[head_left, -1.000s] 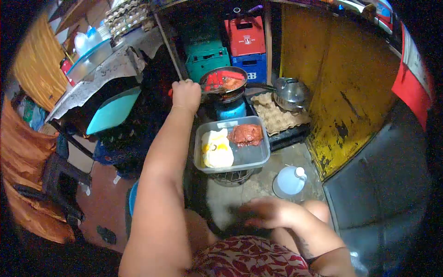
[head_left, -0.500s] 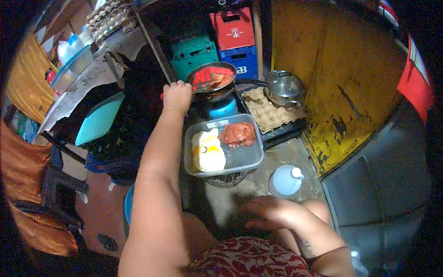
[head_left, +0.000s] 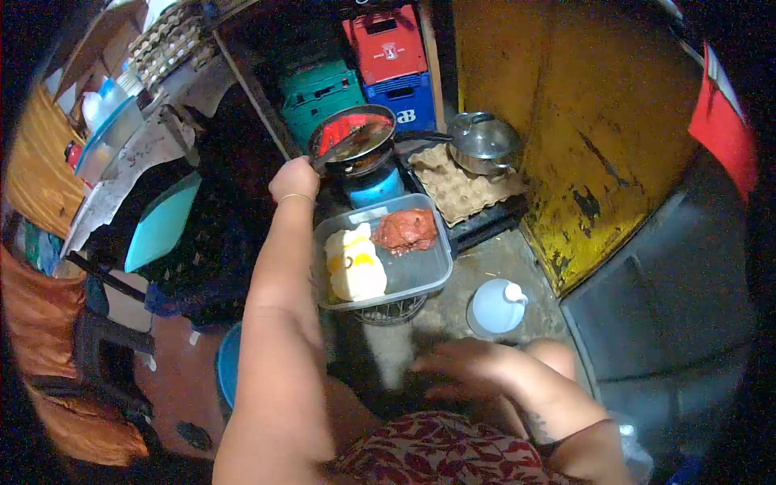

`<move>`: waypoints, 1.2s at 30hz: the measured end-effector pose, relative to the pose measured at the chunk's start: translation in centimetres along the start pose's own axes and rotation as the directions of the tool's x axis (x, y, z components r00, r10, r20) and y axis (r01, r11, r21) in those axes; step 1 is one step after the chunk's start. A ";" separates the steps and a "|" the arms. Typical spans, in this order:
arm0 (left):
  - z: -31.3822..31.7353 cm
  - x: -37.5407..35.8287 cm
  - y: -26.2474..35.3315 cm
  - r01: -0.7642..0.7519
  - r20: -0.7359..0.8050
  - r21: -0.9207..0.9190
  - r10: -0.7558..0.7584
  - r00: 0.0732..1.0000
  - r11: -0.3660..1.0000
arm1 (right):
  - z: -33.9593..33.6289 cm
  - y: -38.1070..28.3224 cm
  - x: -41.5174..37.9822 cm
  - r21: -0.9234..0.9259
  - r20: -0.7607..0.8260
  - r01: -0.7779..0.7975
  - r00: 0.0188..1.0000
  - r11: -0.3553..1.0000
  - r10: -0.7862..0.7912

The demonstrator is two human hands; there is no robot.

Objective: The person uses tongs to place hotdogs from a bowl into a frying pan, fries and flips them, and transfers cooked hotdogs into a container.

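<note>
My left hand [head_left: 295, 179] is closed around the handle of a red slotted spatula [head_left: 333, 136], whose head is at the left side of a dark frying pan [head_left: 373, 152]. The pan sits on a small stove with a blue body [head_left: 377, 191], and its handle points right. Shiny brownish liquid shows in the pan. Nearer me, a clear plastic tub [head_left: 412, 279] holds a pinkish-red lump of ground meat [head_left: 406, 231] and a white mass with yellow patches [head_left: 356, 271]. My right hand [head_left: 459, 364] hangs near my knee, fingers loosely stretched, holding nothing.
A lidded pot [head_left: 483, 144] and a cardboard egg tray [head_left: 449, 190] stand right of the stove. A jug of clear liquid [head_left: 496, 307] is on the floor. Red [head_left: 386, 47], blue [head_left: 412, 103] and green crates [head_left: 322, 101] stack behind. A yellow panel [head_left: 550, 121] rises at right.
My left hand has turned and drawn slightly down with the spatula. The orange piece seen in the pan earlier no longer shows plainly. The view has shifted a little; my right hand stays by my knee.
</note>
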State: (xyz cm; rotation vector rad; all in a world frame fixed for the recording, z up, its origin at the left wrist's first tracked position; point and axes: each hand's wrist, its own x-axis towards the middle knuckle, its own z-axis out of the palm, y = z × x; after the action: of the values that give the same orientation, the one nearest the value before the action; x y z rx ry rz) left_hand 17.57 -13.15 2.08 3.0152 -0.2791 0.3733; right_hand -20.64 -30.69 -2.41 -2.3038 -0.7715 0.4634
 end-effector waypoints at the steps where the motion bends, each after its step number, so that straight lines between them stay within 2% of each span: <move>1: -1.2 -0.3 0.4 0.065 0.046 -0.037 -0.063 0.997 0.997 | 0.2 0.2 0.0 0.002 -0.005 0.000 1.000 1.000 0.000; 4: -1.2 -0.4 -0.1 0.046 0.005 -0.030 -0.045 0.999 0.999 | 0.7 0.9 0.2 -0.012 0.009 0.023 1.000 1.000 -0.023; 6: -1.1 -0.2 -0.5 0.045 -0.003 -0.048 -0.045 0.999 0.998 | 0.7 0.8 0.3 -0.021 0.067 -0.019 0.998 1.000 0.020; 10: -1.7 -1.0 -0.6 0.044 -0.037 -0.066 -0.047 0.998 0.997 | 1.2 1.0 0.2 -0.026 0.032 0.024 0.999 0.999 -0.023; 12: -2.1 -1.2 -0.7 0.043 -0.025 -0.061 -0.044 0.999 0.997 | 1.3 0.6 0.1 0.015 -0.071 0.043 0.997 0.999 -0.042; 17: -2.5 -1.1 -1.0 0.043 -0.017 -0.054 -0.044 0.999 0.998 | 1.1 -0.2 -0.1 0.038 -0.034 -0.009 0.999 0.999 0.010; 19: -3.0 -1.2 -0.6 0.098 -0.071 -0.030 -0.099 0.993 0.995 | 1.4 -0.2 -0.2 0.052 -0.004 -0.036 0.999 0.998 0.036; 23: -3.9 -2.1 1.1 0.079 -0.115 0.024 -0.076 0.990 0.997 | 2.4 1.0 0.2 0.063 -0.025 -0.011 1.000 0.998 0.013; 25: -4.0 -2.6 2.2 -0.004 -0.084 0.146 0.017 0.996 0.989 | 2.3 1.0 0.4 0.059 -0.016 -0.006 1.000 0.998 0.007; 29: -2.7 -2.5 4.2 -0.016 -0.062 0.208 0.029 0.998 0.978 | 1.9 1.2 0.4 0.093 -0.002 0.004 1.000 0.996 -0.003; 33: -2.5 -2.3 5.0 -0.044 -0.100 0.155 0.060 0.993 0.987 | 1.4 1.1 0.4 0.126 -0.016 0.022 1.000 0.992 -0.020; 35: -3.5 -2.3 5.3 0.037 0.011 0.072 -0.038 0.999 0.997 | 2.0 2.0 0.6 0.112 -0.006 0.013 1.000 0.994 -0.012; 36: -3.6 -2.2 5.0 0.038 0.009 0.073 -0.038 0.999 0.997 | 2.2 2.4 0.7 0.097 0.004 0.005 1.000 0.995 -0.005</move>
State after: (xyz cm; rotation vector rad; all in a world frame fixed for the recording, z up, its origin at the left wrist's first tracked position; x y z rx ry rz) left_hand 13.71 -17.29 5.32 3.0899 -0.2129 0.3722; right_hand -20.27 -30.71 -5.72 -2.2109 -0.7406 0.4935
